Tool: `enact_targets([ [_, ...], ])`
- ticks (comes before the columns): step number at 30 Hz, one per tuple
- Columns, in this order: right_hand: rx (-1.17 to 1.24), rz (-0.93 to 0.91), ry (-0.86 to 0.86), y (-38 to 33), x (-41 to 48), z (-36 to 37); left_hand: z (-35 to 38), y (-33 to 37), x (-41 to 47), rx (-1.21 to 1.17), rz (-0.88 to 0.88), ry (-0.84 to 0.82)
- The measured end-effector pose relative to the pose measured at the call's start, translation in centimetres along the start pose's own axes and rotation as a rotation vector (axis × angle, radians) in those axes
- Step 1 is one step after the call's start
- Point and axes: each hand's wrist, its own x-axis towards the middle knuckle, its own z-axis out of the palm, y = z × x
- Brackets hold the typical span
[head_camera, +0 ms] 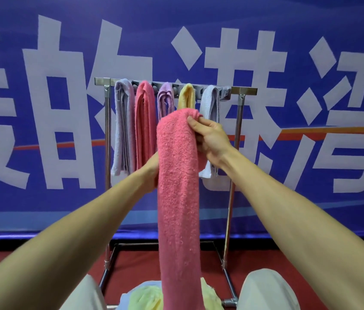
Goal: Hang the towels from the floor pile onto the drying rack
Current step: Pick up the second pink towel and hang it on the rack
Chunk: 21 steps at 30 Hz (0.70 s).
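Observation:
A long pink towel [178,198] hangs folded in front of me, reaching down to the pile. My right hand [212,139] pinches its top fold with thumb and fingers. My left hand [152,171] holds the towel's left edge lower down, mostly hidden behind the cloth. Behind it stands the metal drying rack [243,91]. On its top bar hang a lilac towel [121,128], a pink towel [145,124], a purple towel [165,101], a yellow towel [186,96] and a white towel [210,104]. Pale yellow-green towels [145,298] lie in the floor pile at the bottom.
A blue banner [42,108] with large white characters covers the wall behind the rack. The floor [42,253] is red. My knees in light trousers [266,289] flank the pile. The rack's base frame [228,280] runs along the floor.

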Motion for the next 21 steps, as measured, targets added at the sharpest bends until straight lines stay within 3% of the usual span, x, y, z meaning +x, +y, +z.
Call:
enact_targets([
  [5,-0.183,-0.054,-0.067,-0.6,-0.3,-0.6,-2.2,-0.8,0.2,0.029,-0.014,0.192],
  [11,-0.287,-0.101,-0.051,-1.0,-0.2,0.1,-1.6,-0.5,-0.4,0.180,0.250,0.160],
  [18,-0.324,-0.080,0.094,-1.4,0.6,-0.3,-1.4,-0.6,0.0,0.177,0.312,0.149],
  [21,-0.281,-0.026,0.235,-1.5,1.3,-1.2,-0.6,0.0,0.0,0.115,0.355,0.202],
])
